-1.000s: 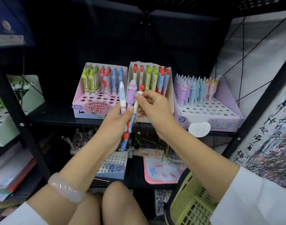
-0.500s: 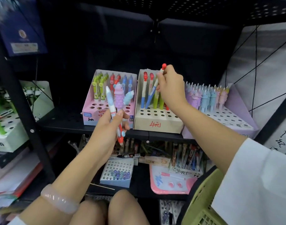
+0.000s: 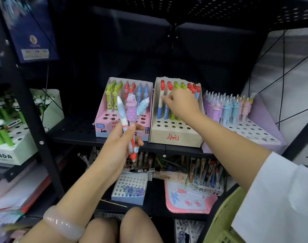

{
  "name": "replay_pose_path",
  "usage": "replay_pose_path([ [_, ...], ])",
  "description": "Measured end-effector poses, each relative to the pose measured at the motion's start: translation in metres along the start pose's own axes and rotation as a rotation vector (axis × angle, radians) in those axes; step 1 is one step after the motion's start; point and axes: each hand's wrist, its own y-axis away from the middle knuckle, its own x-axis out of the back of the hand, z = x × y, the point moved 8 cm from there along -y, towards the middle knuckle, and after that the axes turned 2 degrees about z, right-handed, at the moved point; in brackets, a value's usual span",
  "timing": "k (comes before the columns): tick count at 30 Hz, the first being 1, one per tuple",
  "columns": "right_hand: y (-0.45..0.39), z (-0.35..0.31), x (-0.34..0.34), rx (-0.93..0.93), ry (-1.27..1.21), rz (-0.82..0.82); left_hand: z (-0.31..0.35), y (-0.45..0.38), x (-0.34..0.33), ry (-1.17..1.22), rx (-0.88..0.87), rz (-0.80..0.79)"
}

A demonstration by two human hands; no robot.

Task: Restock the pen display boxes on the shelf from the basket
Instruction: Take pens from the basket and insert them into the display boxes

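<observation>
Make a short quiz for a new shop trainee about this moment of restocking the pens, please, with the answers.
1. True or false: the left hand holds only one pen.
2. The right hand reaches into which box?
A. the pink box
B. the beige box with the red price mark
C. the lilac box
3. Fill in: the purple bumpy pen in the left hand matches the pens standing in the ____ box.

Key
1. False; it grips a bunch of several pens.
2. B; its fingers are among the pens standing at the back of that box.
3. Lilac.
</observation>
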Motion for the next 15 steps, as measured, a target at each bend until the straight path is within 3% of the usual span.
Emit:
replay_pose_path([
  [2,0.012,-0.008,-0.003,-0.007,-0.358,-0.017,0.001,-0.001,-0.004,0.008,0.003,-0.015],
  [4,0.025,-0.014,-0.017,-0.088,-0.72,-0.162,0.001,-0.002,-0.011,0.015,0.008,-0.039],
  [7,0.037,-0.016,-0.034,-0.206,-1.051,-0.339,0.001,-0.004,-0.024,0.052,-0.016,-0.062],
  [12,0.048,0.003,-0.03,-0.303,-1.236,-0.326,-0.006,-0.004,-0.05,0.071,0.013,-0.106],
  [15,0.044,0.036,-0.005,-0.327,-1.209,-0.096,-0.014,-0.004,-0.068,0.031,0.038,-0.141],
])
